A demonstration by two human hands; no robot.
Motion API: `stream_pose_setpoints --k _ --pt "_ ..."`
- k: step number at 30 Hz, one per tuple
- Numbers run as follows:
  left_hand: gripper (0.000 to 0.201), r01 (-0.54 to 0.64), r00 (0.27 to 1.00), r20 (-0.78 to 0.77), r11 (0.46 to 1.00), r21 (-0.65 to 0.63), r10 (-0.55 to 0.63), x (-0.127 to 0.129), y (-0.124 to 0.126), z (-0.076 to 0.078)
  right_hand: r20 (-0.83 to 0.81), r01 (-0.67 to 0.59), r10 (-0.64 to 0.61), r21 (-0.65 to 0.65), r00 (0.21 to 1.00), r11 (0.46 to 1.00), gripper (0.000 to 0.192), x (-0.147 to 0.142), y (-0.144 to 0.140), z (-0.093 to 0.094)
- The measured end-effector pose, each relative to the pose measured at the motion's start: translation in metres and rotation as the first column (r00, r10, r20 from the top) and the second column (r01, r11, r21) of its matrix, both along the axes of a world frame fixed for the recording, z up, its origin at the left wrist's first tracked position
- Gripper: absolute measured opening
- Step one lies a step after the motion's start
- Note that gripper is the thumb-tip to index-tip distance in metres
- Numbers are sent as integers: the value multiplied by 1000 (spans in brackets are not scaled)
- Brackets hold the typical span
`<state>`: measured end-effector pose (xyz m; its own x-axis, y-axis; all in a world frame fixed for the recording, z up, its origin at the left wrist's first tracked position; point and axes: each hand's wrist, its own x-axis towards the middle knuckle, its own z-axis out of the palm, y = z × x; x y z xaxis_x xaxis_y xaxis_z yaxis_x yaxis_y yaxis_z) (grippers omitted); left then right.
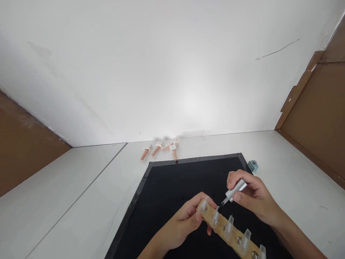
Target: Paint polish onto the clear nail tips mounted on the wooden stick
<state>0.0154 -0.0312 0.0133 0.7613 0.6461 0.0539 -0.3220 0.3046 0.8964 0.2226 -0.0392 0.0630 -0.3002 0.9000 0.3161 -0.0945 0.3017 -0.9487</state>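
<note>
My left hand (183, 220) grips the near end of a wooden strip (225, 230) that carries several clear false nail tips (229, 226) standing in a row. My right hand (253, 198) pinches a silver-handled nail polish brush (234, 192), its dark tip touching the second nail tip (216, 216) from the left. Both hands hover over a black mat (167, 194) on the white table.
Several pink practice fingers with nail tips (160, 149) lie beyond the mat's far edge. A small teal bottle (252, 165) stands at the mat's far right corner. White wall ahead; brown cardboard panels (318, 115) flank both sides.
</note>
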Motion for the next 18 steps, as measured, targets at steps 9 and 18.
stream_pose_setpoints --k 9,18 --pt "39 1 1000 12 1000 -1 -1 1 1 1 4 38 -38 -9 999 999 22 1 0 0" --pt "36 6 1000 16 1000 2 -6 -1 -1 1 -108 83 -92 -90 990 993 24 2 4 -4"
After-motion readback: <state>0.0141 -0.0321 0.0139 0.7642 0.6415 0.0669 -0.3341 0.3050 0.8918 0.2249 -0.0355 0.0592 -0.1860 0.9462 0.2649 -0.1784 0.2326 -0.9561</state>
